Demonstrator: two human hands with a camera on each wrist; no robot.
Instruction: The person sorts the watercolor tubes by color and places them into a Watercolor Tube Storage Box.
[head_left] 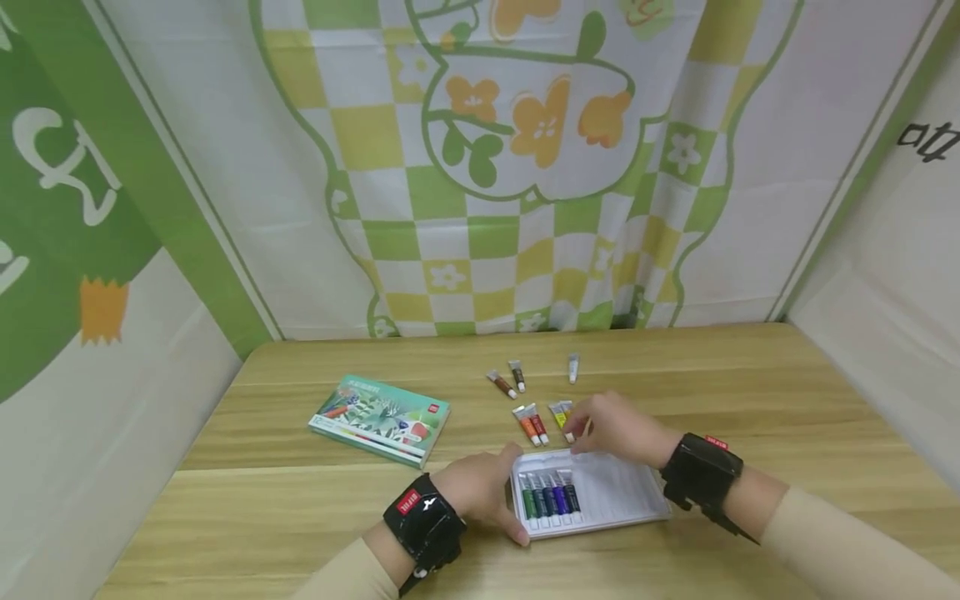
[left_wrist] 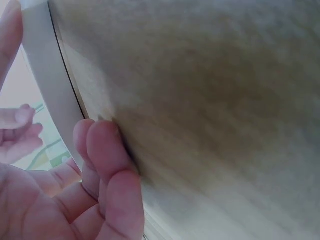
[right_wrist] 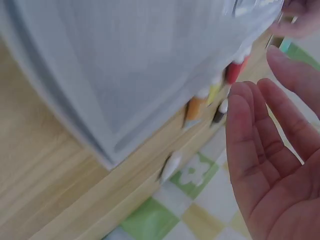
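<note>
Fingers of the left hand (head_left: pixel 480 492) are lying loosely curled along the near-left corner of the white tray (head_left: pixel 622 500), touching its rim rather than gripping it; the left wrist view is showing two fingertips (left_wrist: pixel 102 142) resting against the tray's pale edge, seemingly to keep it from sliding on the wooden table (head_left: pixel 750 392).

Fingers of the right hand (head_left: pixel 615 429) are hanging relaxed and nearly straight over the tray's far edge, beside the yellow tube (head_left: pixel 561 414). The right wrist view is showing an open palm with nothing in it; whether a fingertip is touching that tube cannot be told.

Contents, tray: five paint tubes (head_left: pixel 550 493) are lying side by side in the left slots, greens through blues and purple, caps toward the person. The right slots are standing unfilled.

Contents, table beyond the tray: an orange and red pair (head_left: pixel 531 423) is lying just past the far rim; two brown tubes (head_left: pixel 509 379) and a white tube (head_left: pixel 573 367) are lying farther back, apart from one another. The printed paint box (head_left: pixel 380 417) is lying to the left, well apart from the tray.

Obscured: both wrist views are blurring heavily. The right hand is covering part of the yellow tube, so its count is uncertain.
</note>
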